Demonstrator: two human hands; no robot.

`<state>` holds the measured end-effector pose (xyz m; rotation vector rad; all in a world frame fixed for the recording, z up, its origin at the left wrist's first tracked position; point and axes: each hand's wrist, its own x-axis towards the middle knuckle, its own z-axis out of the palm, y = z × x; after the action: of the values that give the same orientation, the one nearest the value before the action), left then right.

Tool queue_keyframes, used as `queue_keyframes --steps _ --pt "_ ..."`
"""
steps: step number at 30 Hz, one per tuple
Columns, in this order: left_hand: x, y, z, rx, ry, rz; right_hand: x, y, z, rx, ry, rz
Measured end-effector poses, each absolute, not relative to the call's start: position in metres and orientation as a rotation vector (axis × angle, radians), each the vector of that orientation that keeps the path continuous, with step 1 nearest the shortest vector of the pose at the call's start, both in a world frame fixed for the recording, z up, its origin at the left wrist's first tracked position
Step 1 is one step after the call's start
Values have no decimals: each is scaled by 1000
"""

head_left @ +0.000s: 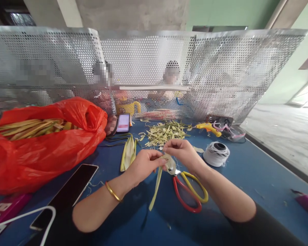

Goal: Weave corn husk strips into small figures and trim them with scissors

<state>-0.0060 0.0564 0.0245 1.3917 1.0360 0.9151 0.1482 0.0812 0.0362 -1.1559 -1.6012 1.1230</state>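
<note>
My left hand (pixel 147 164) pinches a pale green husk strip (pixel 157 189) between thumb and fingers; its long tail hangs toward the table and a curled part bulges at the top. Just above and right of it, my right hand (pixel 181 152) has its fingers closed in a pinch close to the top of the strip; what lies in that pinch is hidden. Below my right hand lie scissors (pixel 188 194) with one red and one yellow handle, their blades partly covered by the strip. Fine white threads show near the blades.
Trimmed husk scraps (pixel 164 133) lie piled beyond my hands, with a whole husk piece (pixel 128 153) left of them. A white thread spool (pixel 216 153) and yellow glue gun (pixel 209 128) are at right; a red bag (pixel 53 150) and phone (pixel 66 194) at left. A perforated metal screen (pixel 143 58) stands behind.
</note>
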Motion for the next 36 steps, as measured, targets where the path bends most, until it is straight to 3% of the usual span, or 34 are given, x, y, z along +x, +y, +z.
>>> queue_keyframes --steps 9,18,27,31,36 --pt "-5 52 24 1343 883 685 145 87 36 -1071 -1203 1217" --pt "-9 55 25 1332 886 668 145 88 36 -1043 -1040 1141" --pt "-10 48 35 951 1007 1044 154 86 30 -1044 -1462 1100" --pt "-12 35 36 897 987 1068 154 64 31 -896 -1848 1065" --pt "-12 15 29 830 985 1068 145 40 28 -1012 -1778 875"
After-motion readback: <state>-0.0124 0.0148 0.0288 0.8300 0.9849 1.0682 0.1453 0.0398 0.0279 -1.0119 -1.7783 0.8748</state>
